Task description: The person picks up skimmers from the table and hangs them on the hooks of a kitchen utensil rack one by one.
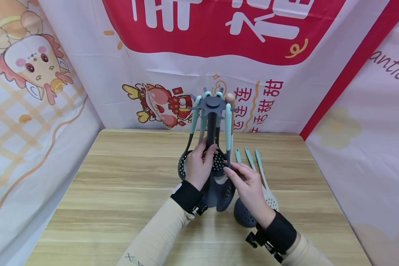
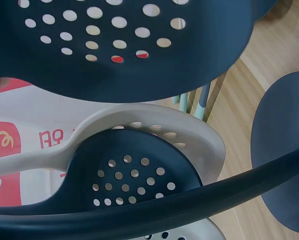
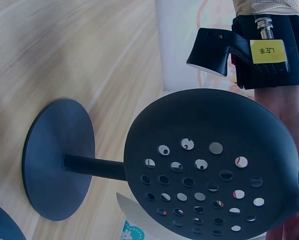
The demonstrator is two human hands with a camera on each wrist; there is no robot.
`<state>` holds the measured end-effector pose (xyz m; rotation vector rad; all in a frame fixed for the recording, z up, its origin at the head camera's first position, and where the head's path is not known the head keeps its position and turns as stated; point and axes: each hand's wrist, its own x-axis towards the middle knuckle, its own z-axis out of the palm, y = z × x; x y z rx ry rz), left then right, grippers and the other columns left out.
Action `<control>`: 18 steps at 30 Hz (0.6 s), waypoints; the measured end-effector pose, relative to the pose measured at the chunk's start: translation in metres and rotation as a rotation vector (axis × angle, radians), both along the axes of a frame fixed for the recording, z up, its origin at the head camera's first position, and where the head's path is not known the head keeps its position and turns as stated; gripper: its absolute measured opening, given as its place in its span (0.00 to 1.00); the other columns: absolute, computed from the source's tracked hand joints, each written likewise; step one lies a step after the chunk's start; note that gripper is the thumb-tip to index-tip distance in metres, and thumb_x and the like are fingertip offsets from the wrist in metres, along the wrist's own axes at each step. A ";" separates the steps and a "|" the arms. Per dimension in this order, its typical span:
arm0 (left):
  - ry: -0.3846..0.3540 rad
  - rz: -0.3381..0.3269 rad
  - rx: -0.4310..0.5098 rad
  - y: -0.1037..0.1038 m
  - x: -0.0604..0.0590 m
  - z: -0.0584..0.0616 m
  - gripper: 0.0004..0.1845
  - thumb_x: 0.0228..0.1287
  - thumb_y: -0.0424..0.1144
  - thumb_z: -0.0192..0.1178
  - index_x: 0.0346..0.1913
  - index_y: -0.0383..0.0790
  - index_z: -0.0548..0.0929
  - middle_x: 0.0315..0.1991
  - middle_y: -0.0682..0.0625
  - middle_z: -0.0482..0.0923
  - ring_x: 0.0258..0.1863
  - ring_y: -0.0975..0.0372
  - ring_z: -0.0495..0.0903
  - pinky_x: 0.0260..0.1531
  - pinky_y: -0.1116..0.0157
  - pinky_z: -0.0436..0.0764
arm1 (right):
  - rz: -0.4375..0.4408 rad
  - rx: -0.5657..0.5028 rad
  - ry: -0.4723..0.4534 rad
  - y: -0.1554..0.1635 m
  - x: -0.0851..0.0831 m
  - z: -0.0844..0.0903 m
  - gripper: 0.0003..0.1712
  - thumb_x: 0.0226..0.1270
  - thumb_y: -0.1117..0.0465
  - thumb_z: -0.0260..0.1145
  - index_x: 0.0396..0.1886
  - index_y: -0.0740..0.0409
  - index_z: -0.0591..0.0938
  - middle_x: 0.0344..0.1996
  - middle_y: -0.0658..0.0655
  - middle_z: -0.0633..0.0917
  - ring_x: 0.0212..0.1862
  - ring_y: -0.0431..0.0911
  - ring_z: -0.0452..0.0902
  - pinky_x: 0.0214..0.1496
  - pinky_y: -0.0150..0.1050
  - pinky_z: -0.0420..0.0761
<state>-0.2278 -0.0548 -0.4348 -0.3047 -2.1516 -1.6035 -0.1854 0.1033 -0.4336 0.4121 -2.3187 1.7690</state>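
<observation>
A dark utensil stand point(image 1: 214, 104) with a hooked top and a round base point(image 3: 58, 160) stands upright on the table. My left hand point(image 1: 198, 166) grips its pole below the hooks. My right hand point(image 1: 249, 184) pinches the lower handle of a mint-and-dark skimmer point(image 1: 227, 195), its handle top up at the hooks. The skimmer's perforated head point(image 3: 209, 117) fills much of the right wrist view. Around the pole hang other utensils, among them a dark perforated spoon point(image 2: 134, 172) and a pale slotted one point(image 2: 202, 142). The right palm hides part of the utensils on the table.
Right of the stand, a dark skimmer point(image 1: 244, 216) and a pale perforated utensil point(image 1: 271, 199) lie on the wooden table point(image 1: 126, 207), with several mint handles point(image 1: 250, 157) pointing away. A printed cloth point(image 1: 119, 96) hangs behind the table, with more cloth at both sides.
</observation>
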 end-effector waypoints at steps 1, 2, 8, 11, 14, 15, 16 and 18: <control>0.003 -0.001 0.001 0.000 0.000 0.000 0.17 0.76 0.42 0.52 0.59 0.35 0.78 0.39 0.41 0.85 0.42 0.52 0.86 0.50 0.58 0.85 | -0.001 0.000 0.004 0.000 0.000 0.000 0.14 0.71 0.61 0.65 0.51 0.62 0.85 0.49 0.60 0.87 0.40 0.36 0.81 0.43 0.29 0.83; 0.004 -0.004 0.003 0.000 0.000 -0.001 0.17 0.76 0.42 0.52 0.59 0.35 0.78 0.39 0.41 0.85 0.41 0.51 0.86 0.50 0.58 0.85 | -0.004 0.002 0.008 -0.001 0.000 -0.001 0.14 0.71 0.61 0.65 0.51 0.62 0.85 0.49 0.60 0.87 0.40 0.36 0.80 0.42 0.29 0.82; 0.006 -0.009 0.000 -0.001 -0.002 -0.002 0.18 0.76 0.43 0.51 0.60 0.35 0.78 0.39 0.42 0.85 0.41 0.53 0.86 0.49 0.58 0.85 | -0.009 0.006 0.012 0.000 -0.001 -0.003 0.14 0.70 0.61 0.65 0.51 0.61 0.86 0.48 0.58 0.88 0.39 0.37 0.81 0.41 0.30 0.83; 0.004 -0.009 -0.002 -0.001 -0.002 -0.002 0.19 0.76 0.44 0.52 0.60 0.36 0.78 0.39 0.42 0.85 0.42 0.53 0.86 0.50 0.58 0.85 | -0.020 0.012 0.005 0.001 -0.002 -0.003 0.14 0.70 0.61 0.66 0.51 0.61 0.86 0.47 0.59 0.88 0.39 0.37 0.81 0.42 0.30 0.83; 0.001 -0.008 -0.003 -0.001 -0.002 -0.002 0.19 0.76 0.45 0.52 0.60 0.36 0.78 0.39 0.42 0.85 0.42 0.54 0.86 0.51 0.58 0.85 | -0.030 0.021 0.003 0.002 -0.003 -0.004 0.14 0.70 0.61 0.66 0.51 0.60 0.86 0.46 0.58 0.88 0.39 0.38 0.81 0.43 0.31 0.83; 0.001 -0.008 -0.003 -0.001 -0.002 -0.002 0.19 0.76 0.45 0.52 0.59 0.36 0.78 0.39 0.43 0.85 0.42 0.55 0.86 0.51 0.59 0.85 | -0.032 0.024 0.001 0.002 -0.004 -0.004 0.14 0.70 0.60 0.66 0.51 0.60 0.86 0.46 0.58 0.88 0.39 0.38 0.81 0.43 0.32 0.84; 0.000 -0.009 -0.003 -0.001 -0.002 -0.002 0.19 0.76 0.44 0.52 0.59 0.36 0.78 0.39 0.43 0.85 0.42 0.55 0.86 0.51 0.59 0.85 | -0.034 0.026 -0.001 0.003 -0.004 -0.005 0.14 0.69 0.60 0.66 0.51 0.60 0.86 0.46 0.58 0.88 0.39 0.39 0.81 0.43 0.32 0.84; 0.002 -0.007 -0.005 -0.001 -0.002 -0.002 0.18 0.76 0.44 0.52 0.59 0.36 0.78 0.39 0.43 0.85 0.41 0.55 0.86 0.51 0.59 0.85 | -0.037 0.029 -0.005 0.003 -0.005 -0.005 0.14 0.69 0.59 0.67 0.51 0.59 0.86 0.46 0.57 0.88 0.39 0.39 0.81 0.44 0.33 0.84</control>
